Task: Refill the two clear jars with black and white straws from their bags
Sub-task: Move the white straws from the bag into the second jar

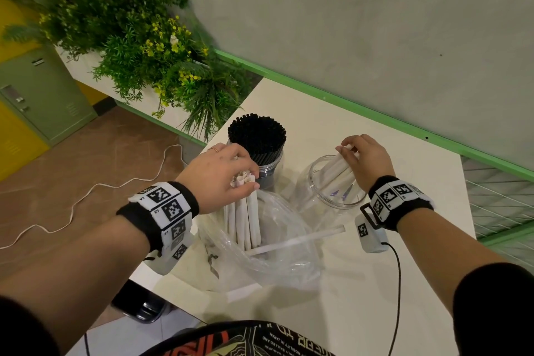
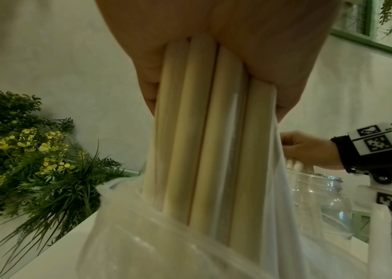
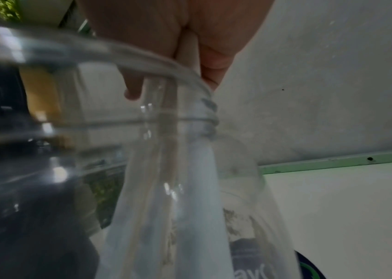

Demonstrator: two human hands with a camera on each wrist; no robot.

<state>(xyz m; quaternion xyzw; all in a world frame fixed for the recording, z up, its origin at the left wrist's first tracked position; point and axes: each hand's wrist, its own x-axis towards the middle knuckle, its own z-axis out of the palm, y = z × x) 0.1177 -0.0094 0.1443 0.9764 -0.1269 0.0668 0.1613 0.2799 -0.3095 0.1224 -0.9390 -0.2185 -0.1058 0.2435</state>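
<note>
Bag: a clear plastic bag [image 1: 268,251] lies crumpled on the white desk [image 1: 361,292], closest to the person. It sits under the left hand.
Loose straw: one white straw [image 1: 294,241] lies flat across the bag, apart from both hands.
Left hand: the left hand [image 1: 222,176] is curled round the top of a bunch of white straws [image 1: 245,220]. The bunch stands upright below the hand, with its lower end down in the bag. In the left wrist view the straws [image 2: 204,132] run straight down from the palm into the plastic.
Right hand: the right hand [image 1: 364,162] is closed on the tops of a few more white straws [image 1: 341,167]. It is just above the open mouth of the clear jar.
Clear jar: the clear jar [image 1: 332,182] stands on the desk to the right of the bag. The straws held by the right hand slant down inside it. In the right wrist view the jar rim [image 3: 142,62] curves across right under the fingers [image 3: 132,90].
Black straw jar: the other jar [image 1: 268,167] stands just behind the left hand. It is packed with black straws [image 1: 257,136] that stick up out of the top.
Plants: green plants with small yellow flowers [image 1: 150,46] are behind the desk, by the grey wall.
</note>
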